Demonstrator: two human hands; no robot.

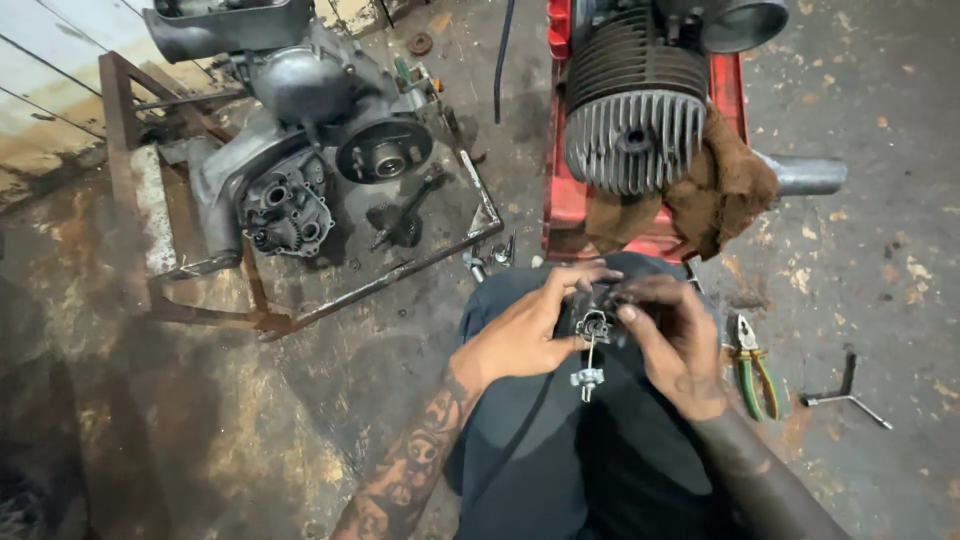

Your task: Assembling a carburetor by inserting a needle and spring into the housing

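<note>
1. The left hand (525, 330) and right hand (672, 345) meet over the person's lap, both closed around a small dark metal part (593, 325). The left grips it from the side, thumb underneath; the right pinches its upper edge with the fingertips.
2. A thin pin with a small silvery fitting (587, 378) hangs down from the part, free of both hands.
3. Judging by the grips, the step in hand is fine fitting or adjusting work on this small assembly, held steady above the knees.
4. The next move seems to call for a firm left-hand hold while the right fingertips work precisely; the dangling fitting could swing or slip off.
5. On the floor: green-handled pliers (750, 365) just beside the right hand, a T-shaped wrench (845, 398) further right, an engine block (300, 150) in a rusty frame (180, 300) at the upper left, and a finned cylinder (635, 120) on a red stand (560, 200) with a brown rag (730, 190).
</note>
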